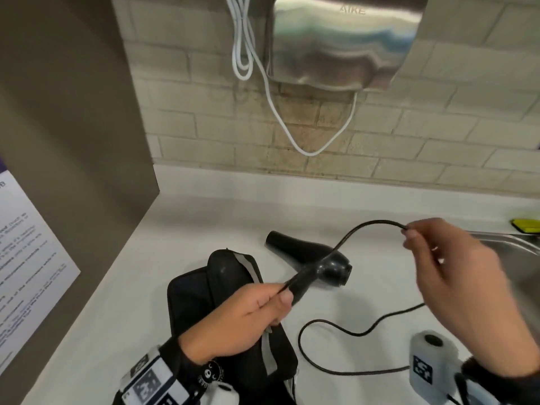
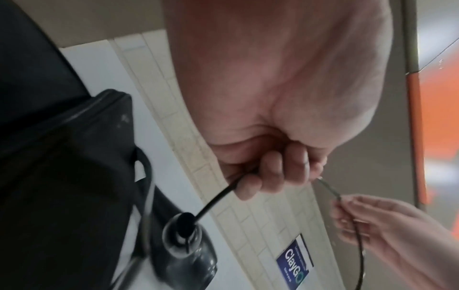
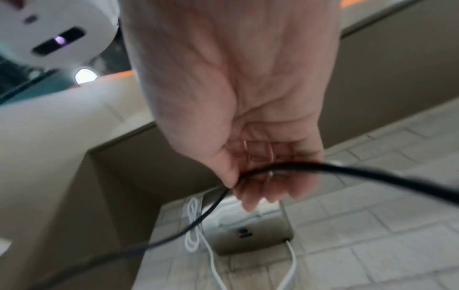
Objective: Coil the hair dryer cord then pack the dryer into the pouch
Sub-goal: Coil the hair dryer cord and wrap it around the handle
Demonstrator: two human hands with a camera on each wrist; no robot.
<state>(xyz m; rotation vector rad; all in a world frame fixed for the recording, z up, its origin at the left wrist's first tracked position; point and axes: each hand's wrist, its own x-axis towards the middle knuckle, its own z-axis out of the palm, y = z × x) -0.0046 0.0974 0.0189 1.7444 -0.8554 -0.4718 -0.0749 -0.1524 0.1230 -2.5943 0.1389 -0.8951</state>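
A black hair dryer [image 1: 309, 257] lies on the white counter [image 1: 204, 223], its handle pointing toward a black zip pouch [image 1: 230, 276] at its left. My left hand [image 1: 282, 296] hovers over the pouch, its fingers [image 2: 270, 168] curled round the black cord [image 1: 365, 225] just past the handle's end [image 2: 185, 233]. From there the cord arcs up to the right, where my right hand [image 1: 409, 230] pinches it between thumb and fingertips [image 3: 248, 194]. The rest of the cord hangs down and loops loosely on the counter [image 1: 318, 346].
A steel hand dryer [image 1: 344, 45] with a white cable [image 1: 242, 54] hangs on the tiled wall behind. A steel sink [image 1: 514, 252] and a yellow-green sponge [image 1: 526, 225] are at the right. A brown panel [image 1: 73, 127] with a notice [image 1: 26, 252] stands at the left.
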